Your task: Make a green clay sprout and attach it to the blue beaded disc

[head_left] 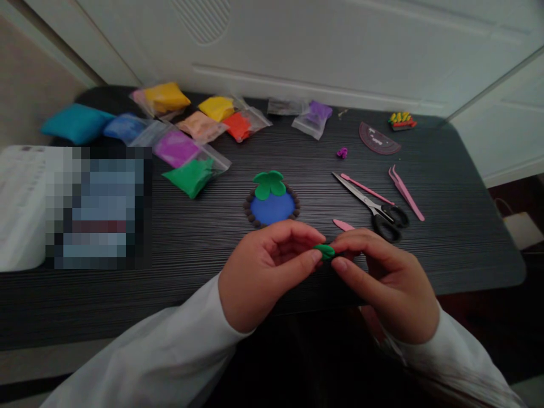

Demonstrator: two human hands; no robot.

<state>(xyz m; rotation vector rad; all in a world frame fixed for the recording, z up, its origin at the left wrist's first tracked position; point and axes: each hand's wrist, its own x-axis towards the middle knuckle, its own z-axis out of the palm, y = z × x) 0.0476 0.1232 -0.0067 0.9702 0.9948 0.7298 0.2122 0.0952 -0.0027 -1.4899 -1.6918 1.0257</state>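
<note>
Between my two hands, above the table's front part, is a small green clay piece (325, 251) with a crease in it. My left hand (272, 269) pinches its left end between thumb and forefinger. At the other end, the thumb and forefinger of my right hand (389, 277) close on it. Just behind my left hand lies a blue clay disc (272, 205) edged with dark brown clay balls. A green clay leaf shape (269, 184) with several rounded lobes rests on the disc's far edge. My left fingers partly hide the disc's near edge.
Right of the disc lie scissors (369, 201), pink tweezers (406, 192), a thin pink tool (368, 188) and a protractor (379, 139). Bags of coloured clay, including green (191, 177), fill the back left. A blurred-out screen (102, 209) stands left. A purple clay bit (342, 153) lies behind.
</note>
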